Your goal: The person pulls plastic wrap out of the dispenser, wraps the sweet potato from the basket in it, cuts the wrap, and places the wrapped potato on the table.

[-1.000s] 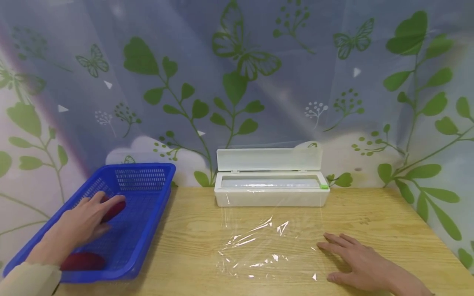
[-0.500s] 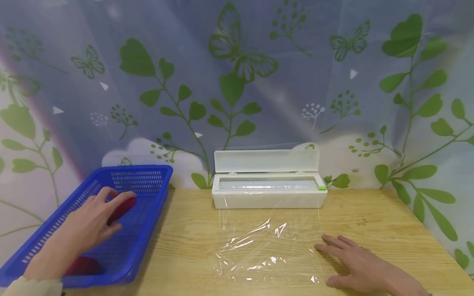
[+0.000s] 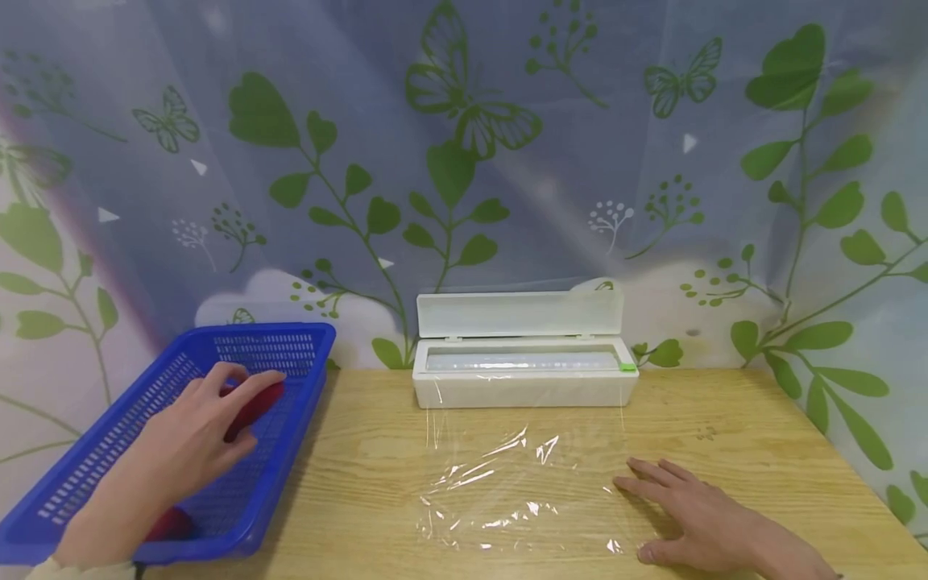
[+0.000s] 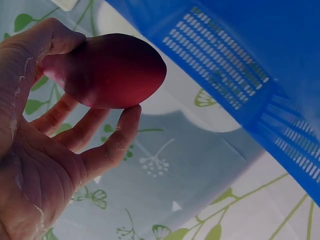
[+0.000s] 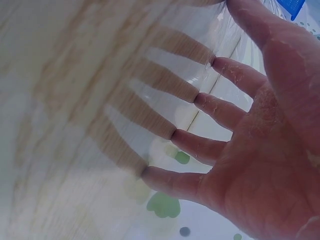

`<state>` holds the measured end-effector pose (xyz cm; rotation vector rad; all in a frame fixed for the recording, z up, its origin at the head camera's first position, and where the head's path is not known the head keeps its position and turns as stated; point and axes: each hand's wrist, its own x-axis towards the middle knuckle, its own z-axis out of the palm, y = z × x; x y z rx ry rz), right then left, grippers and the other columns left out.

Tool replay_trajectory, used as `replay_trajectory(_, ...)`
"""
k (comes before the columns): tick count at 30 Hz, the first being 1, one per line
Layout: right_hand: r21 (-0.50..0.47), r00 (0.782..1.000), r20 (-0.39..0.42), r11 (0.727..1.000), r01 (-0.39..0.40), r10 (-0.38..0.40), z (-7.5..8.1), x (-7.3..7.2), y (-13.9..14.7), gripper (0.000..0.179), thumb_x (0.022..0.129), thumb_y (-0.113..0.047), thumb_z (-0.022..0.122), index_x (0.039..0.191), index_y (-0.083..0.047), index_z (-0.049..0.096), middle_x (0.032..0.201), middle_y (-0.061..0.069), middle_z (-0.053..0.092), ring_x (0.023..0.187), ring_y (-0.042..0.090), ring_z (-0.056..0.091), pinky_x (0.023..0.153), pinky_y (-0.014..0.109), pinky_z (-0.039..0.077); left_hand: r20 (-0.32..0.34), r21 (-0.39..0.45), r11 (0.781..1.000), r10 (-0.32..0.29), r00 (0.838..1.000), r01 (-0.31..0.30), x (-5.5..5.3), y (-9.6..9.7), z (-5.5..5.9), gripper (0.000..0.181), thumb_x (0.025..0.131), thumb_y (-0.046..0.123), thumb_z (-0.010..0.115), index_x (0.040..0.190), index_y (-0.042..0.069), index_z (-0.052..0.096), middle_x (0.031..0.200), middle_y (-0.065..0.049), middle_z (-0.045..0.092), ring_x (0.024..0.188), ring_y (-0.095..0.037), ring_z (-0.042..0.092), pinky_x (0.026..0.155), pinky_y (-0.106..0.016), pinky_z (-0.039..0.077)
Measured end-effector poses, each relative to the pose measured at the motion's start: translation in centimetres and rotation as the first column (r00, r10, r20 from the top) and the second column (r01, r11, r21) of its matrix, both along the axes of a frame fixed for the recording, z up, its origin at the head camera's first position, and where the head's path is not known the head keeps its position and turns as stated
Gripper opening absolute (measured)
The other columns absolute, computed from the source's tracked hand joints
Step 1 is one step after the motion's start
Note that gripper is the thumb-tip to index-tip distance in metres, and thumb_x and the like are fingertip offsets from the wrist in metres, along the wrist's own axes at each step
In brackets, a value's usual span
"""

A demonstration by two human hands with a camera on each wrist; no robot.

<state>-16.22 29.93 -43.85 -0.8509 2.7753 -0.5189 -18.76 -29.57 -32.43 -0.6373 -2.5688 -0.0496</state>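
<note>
In the head view my left hand is over the blue basket, holding a smooth dark red oval fruit. The left wrist view shows the fruit held between thumb and fingers, one end tapering into the grip. A second red fruit lies at the basket's near end, partly covered by my wrist. My right hand rests with spread fingers at the right edge of a sheet of clear cling film on the table. In the right wrist view its fingertips press down on the glossy surface.
A white cling film dispenser stands at the back with its lid raised and a green cutter slider at its right end. The film runs from it towards me over the wooden table. A patterned curtain hangs behind.
My left hand has moved right with the fruit, from deeper in the basket towards its right side. The right hand stays put on the film's edge; the view has shifted slightly.
</note>
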Motion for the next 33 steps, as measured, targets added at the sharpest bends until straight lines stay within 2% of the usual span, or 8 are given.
replay_trajectory(3, 0.007, 1.000, -0.003, 1.000, 0.000, 0.000, 0.0, 0.0, 0.0, 0.080, 0.087, -0.057, 0.072, 0.152, -0.016, 0.048, 0.157, 0.027, 0.041, 0.135, 0.065, 0.039, 0.090, 0.079, 0.044, 0.000, 0.012, 1.000, -0.003, 1.000, 0.003, 0.2, 0.7, 0.3, 0.073, 0.071, 0.012, 0.083, 0.138, 0.026, 0.056, 0.116, -0.015, 0.058, 0.080, -0.032, 0.060, 0.042, -0.034, 0.045)
replay_trajectory(8, 0.012, 1.000, -0.006, 1.000, 0.001, -0.001, 0.0, 0.1, 0.0, 0.080, 0.087, -0.056, 0.073, 0.152, -0.015, 0.047, 0.157, 0.028, 0.040, 0.134, 0.066, 0.039, 0.090, 0.079, 0.044, -0.005, 0.024, 0.999, -0.027, 1.000, 0.027, 0.5, 1.8, 0.7, 0.074, 0.072, 0.012, 0.083, 0.139, 0.027, 0.056, 0.118, -0.015, 0.058, 0.084, -0.032, 0.061, 0.045, -0.037, 0.050)
replay_trajectory(17, -0.002, 1.000, -0.007, 1.000, 0.005, -0.005, 0.0, 0.2, 0.0, 0.080, 0.087, -0.057, 0.072, 0.153, -0.018, 0.047, 0.158, 0.027, 0.040, 0.134, 0.066, 0.038, 0.091, 0.080, 0.043, -0.045, 0.044, 0.996, -0.080, 0.996, 0.082, 0.9, 3.4, 0.7, 0.074, 0.070, 0.009, 0.083, 0.137, 0.028, 0.058, 0.118, -0.012, 0.059, 0.087, -0.031, 0.063, 0.049, -0.040, 0.054)
replay_trajectory(23, -0.004, 1.000, -0.005, 1.000, 0.002, -0.003, 0.0, 0.2, 0.0, 0.080, 0.087, -0.057, 0.072, 0.153, -0.017, 0.047, 0.157, 0.028, 0.040, 0.133, 0.068, 0.038, 0.091, 0.080, 0.042, -0.081, 0.075, 0.993, -0.089, 0.993, 0.095, 1.0, 4.1, 0.6, 0.073, 0.069, 0.007, 0.081, 0.136, 0.028, 0.060, 0.118, -0.012, 0.059, 0.089, -0.032, 0.064, 0.048, -0.042, 0.054)
replay_trajectory(33, 0.002, 1.000, -0.002, 1.000, 0.008, -0.008, 0.0, 0.3, 0.0, 0.082, 0.087, -0.057, 0.073, 0.153, -0.017, 0.046, 0.158, 0.027, 0.039, 0.133, 0.068, 0.037, 0.090, 0.081, 0.042, -0.122, 0.117, 0.983, -0.124, 0.985, 0.139, 2.0, 6.5, 1.5, 0.069, 0.071, 0.006, 0.078, 0.135, 0.026, 0.062, 0.120, -0.010, 0.058, 0.090, -0.033, 0.065, 0.051, -0.043, 0.055)
